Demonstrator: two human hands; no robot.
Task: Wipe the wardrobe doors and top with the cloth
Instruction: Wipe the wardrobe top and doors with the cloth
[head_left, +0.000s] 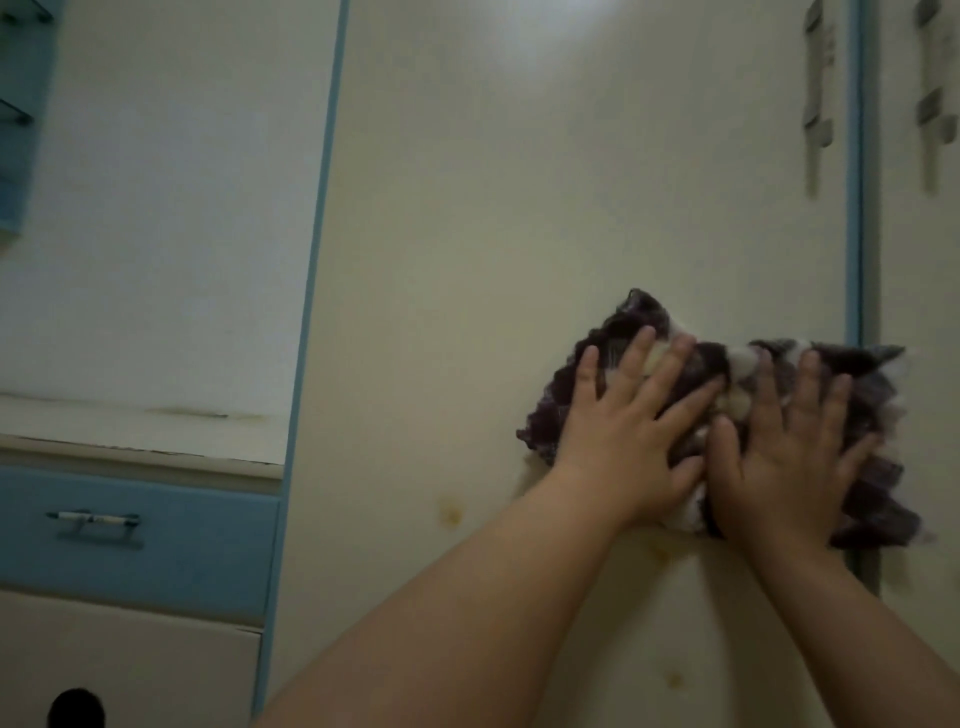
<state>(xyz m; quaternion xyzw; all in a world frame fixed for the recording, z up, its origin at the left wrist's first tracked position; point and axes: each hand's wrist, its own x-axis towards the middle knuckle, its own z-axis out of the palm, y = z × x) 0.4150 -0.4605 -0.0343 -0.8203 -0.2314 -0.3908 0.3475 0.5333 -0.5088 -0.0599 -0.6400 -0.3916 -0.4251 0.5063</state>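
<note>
A dark purple and white checked cloth (878, 374) lies flat against the cream wardrobe door (545, 208), near the door's right edge. My left hand (631, 431) presses its left half with fingers spread. Beside it, thumb nearly touching thumb, my right hand (795, 447) presses the right half flat. The cloth's right corner overlaps the blue strip (854, 208) between this door and the neighbouring door (919, 260). Yellowish spots (451, 514) mark the door below and left of the cloth.
Two door handles (818, 78) sit high on the right, blurred. To the left is a recessed niche with a worn shelf (140, 421), a blue drawer (140, 535) with a handle under it, and a cream panel with a dark hole (76, 709).
</note>
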